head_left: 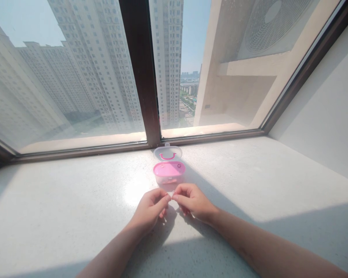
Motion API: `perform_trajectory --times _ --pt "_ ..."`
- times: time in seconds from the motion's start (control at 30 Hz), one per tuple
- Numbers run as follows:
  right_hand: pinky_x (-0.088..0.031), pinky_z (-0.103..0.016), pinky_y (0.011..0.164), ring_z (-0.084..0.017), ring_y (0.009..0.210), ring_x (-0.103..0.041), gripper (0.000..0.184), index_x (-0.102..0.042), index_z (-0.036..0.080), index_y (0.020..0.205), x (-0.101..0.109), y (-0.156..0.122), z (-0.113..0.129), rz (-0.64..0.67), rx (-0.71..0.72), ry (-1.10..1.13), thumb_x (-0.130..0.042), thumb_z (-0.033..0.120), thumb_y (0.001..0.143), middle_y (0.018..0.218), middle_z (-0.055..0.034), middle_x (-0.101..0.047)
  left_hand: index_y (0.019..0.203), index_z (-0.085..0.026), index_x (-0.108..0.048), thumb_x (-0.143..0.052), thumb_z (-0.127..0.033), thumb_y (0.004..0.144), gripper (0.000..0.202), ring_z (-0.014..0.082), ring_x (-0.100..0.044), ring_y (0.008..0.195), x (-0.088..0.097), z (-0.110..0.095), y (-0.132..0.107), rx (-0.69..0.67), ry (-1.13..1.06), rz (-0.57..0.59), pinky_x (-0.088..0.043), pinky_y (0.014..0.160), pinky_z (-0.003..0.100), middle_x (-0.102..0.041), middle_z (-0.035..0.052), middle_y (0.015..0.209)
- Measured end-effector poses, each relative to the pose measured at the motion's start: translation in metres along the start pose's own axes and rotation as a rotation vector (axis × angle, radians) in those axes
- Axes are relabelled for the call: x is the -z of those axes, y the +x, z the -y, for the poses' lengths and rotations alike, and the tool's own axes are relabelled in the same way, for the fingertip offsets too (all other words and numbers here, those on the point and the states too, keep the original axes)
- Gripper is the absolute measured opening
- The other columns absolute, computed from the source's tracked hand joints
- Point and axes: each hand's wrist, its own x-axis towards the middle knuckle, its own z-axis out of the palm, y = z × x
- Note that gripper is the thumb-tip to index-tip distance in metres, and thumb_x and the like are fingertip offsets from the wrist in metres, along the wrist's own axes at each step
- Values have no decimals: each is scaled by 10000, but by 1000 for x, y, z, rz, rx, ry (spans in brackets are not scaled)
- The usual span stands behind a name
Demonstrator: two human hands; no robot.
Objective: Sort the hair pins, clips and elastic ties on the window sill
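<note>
Sunlight lies in broad patches over the speckled white sill, and the person's two bare hands meet low over it, close together. On the left hand, thumb and forefinger are drawn to a pinch; the right hand makes a matching pinch from the other side, so the fingertips almost touch. Between them they have hold of a tiny item, too small from where I stand to make out. The remaining fingers of each hand curl loosely beneath.

Just beyond the fingertips stands a little plastic box, see-through below, with a pink tray filling its top. A small dark ring lies towards the tray's right end. The clear lid is tipped up behind, its curved pink handle showing, near the brown window frame. Outside the glass rise tall apartment towers, and at upper right sits a fan unit.
</note>
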Motion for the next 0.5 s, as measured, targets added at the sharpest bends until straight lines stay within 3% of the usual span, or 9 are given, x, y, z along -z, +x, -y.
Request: perform_trajectory --times 0.5 --pt "-304 -176 351 -67 344 -408 215 -528 164 666 -1 -1 2 -5 -2 -10 -618 326 776 423 65 -470 709 -152 -566 -615 -440 801 306 98 -473 437 -1 -2 0 4 0 2 -390 457 219 -522 -34 503"
